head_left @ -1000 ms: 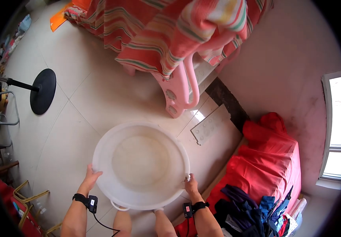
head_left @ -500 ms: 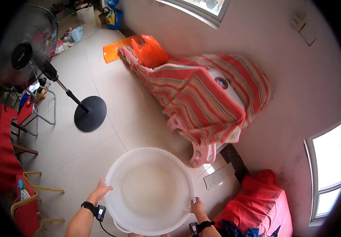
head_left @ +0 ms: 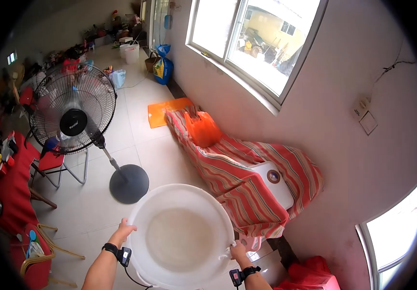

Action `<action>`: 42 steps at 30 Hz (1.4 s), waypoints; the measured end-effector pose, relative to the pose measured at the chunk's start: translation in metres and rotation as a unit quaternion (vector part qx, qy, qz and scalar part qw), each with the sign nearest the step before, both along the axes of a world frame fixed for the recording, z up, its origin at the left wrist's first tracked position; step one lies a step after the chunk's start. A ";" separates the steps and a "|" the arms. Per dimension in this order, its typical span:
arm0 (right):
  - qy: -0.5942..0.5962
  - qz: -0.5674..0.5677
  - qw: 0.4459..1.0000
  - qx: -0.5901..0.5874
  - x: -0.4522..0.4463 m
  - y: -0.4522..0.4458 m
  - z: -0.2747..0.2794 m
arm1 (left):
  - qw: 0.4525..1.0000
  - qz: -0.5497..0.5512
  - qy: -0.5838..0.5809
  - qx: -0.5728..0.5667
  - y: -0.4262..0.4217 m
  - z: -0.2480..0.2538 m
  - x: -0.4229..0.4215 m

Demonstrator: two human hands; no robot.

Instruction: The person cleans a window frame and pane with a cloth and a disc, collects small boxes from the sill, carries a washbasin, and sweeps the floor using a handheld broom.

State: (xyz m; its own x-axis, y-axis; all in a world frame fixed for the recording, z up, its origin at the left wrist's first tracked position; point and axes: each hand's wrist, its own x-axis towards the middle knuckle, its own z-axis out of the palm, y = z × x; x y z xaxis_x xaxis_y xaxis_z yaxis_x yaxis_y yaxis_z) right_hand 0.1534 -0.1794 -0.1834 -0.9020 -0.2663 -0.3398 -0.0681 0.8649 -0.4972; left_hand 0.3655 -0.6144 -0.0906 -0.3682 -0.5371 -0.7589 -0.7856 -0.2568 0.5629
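Observation:
A large round white basin is held out in front of my body, its open top facing me. My left hand grips its left rim, thumb over the edge. On the right side, my right hand is closed on the rim, near a small whitish bit; the fingers are partly hidden behind the basin. Both wrists wear black straps with small boxes.
A black standing fan rises ahead on the left, its round base near the basin. A striped cloth covers furniture at the right, by the wall. Red chairs and a red-covered table line the left; red fabric lies lower right.
The view has tilted up, bringing the fan, window and far room into sight. Both hands still hold the basin, which has moved forward over the floor toward the striped cloth.

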 end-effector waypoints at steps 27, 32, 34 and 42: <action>-0.065 0.057 0.989 -0.119 -0.360 -0.327 0.058 | 0.988 0.152 -0.025 -0.020 -0.230 0.031 -0.280; -0.031 0.083 0.996 -0.018 -0.434 -0.391 0.048 | 0.985 0.169 0.005 -0.045 -0.273 0.004 -0.331; -0.032 0.077 0.996 -0.020 -0.459 -0.418 0.033 | 0.979 0.193 0.038 -0.050 -0.293 -0.004 -0.347; -0.053 0.135 0.989 -0.019 -0.542 -0.522 -0.010 | 0.961 0.262 0.043 -0.072 -0.363 -0.025 -0.408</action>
State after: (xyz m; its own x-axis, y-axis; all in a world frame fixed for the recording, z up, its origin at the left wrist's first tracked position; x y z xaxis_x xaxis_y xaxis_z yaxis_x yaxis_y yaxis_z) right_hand -0.3886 -0.7015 -0.1932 -0.7557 -0.5081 -0.4133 -0.2406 0.8022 -0.5464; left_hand -0.0423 -0.9776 -0.1157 -0.0759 -0.7632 -0.6416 -0.5191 -0.5192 0.6790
